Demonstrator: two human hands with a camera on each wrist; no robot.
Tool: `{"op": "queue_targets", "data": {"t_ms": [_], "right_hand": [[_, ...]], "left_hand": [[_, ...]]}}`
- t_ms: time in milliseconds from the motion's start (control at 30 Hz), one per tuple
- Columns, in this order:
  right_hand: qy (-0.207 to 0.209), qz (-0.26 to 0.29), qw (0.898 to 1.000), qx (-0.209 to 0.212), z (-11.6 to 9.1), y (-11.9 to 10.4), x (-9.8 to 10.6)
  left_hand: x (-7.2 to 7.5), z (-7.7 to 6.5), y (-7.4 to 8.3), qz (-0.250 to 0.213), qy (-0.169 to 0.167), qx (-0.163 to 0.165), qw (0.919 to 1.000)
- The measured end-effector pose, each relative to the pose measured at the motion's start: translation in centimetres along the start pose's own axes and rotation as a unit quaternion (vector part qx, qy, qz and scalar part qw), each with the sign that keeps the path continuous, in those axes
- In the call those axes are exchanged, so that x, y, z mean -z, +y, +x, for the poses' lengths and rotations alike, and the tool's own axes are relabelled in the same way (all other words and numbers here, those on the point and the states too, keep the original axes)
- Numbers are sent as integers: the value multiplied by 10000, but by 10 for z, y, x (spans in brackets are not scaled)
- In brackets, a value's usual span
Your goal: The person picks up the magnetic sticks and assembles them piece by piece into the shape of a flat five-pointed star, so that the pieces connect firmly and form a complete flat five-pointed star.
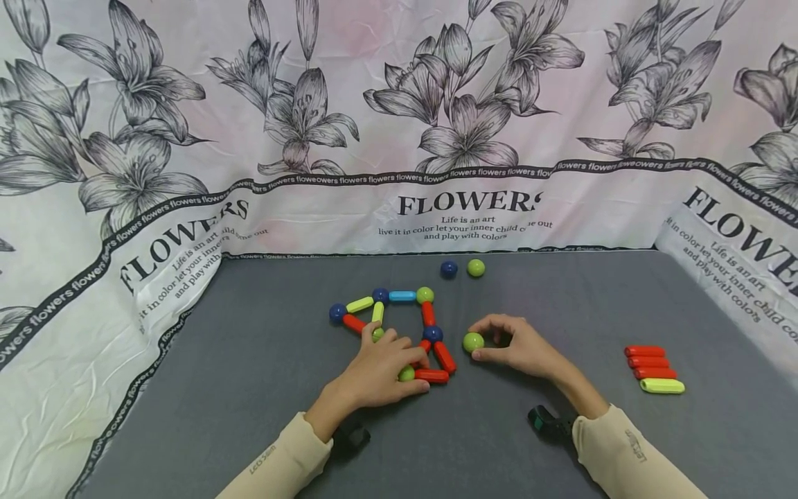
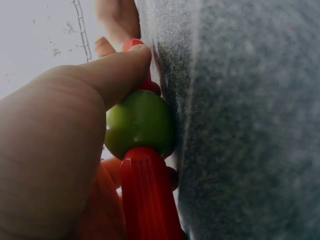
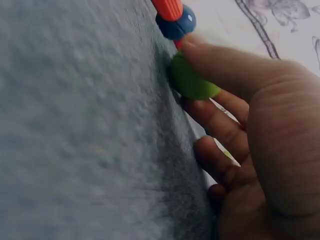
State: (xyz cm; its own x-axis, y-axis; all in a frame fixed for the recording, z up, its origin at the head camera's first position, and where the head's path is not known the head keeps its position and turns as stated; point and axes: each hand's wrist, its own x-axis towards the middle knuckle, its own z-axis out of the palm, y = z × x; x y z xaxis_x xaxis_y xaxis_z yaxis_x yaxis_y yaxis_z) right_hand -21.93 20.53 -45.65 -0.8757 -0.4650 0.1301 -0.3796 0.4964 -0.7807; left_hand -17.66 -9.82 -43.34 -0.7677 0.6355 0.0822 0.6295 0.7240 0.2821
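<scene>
On the grey table lies a flat frame of coloured sticks and balls, with a light blue stick [image 1: 402,296] along its far side. My left hand [image 1: 383,367] grips its near part, the thumb on a red stick [image 1: 432,375] joined to a green ball [image 2: 140,122]. Another red stick [image 2: 149,195] meets that ball from the other side. The palm and fingers hide some of the left half. To the right of the frame, my right hand [image 1: 520,346] pinches a separate green ball [image 1: 473,342] between thumb and fingers, close over the table.
Behind the frame sit a loose dark blue ball [image 1: 449,269] and a loose green ball [image 1: 476,268]. Several red sticks [image 1: 651,362] and one yellow-green stick [image 1: 662,386] lie in a row at the right. A flower-printed cloth [image 1: 349,215] hangs behind the table.
</scene>
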Motion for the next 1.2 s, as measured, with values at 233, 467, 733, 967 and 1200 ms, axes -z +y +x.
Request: {"op": "queue_targets", "data": {"t_ms": [233, 467, 733, 967, 1200], "right_hand": [[-314, 188, 9984, 432, -16, -7, -6], [-449, 350, 9960, 683, -25, -10, -14], [-253, 389, 9945, 935, -26, -12, -25], [-213, 247, 9961, 815, -26, -18, -30], [-125, 213, 9963, 823, -26, -21, -33]], "left_hand": [[1, -1, 1, 19, 22, -16, 10000], [1, -1, 1, 52, 58, -30, 10000], [1, -1, 1, 53, 67, -14, 10000], [2, -1, 1, 51, 79, -25, 10000], [1, -1, 1, 64, 52, 3, 10000]]}}
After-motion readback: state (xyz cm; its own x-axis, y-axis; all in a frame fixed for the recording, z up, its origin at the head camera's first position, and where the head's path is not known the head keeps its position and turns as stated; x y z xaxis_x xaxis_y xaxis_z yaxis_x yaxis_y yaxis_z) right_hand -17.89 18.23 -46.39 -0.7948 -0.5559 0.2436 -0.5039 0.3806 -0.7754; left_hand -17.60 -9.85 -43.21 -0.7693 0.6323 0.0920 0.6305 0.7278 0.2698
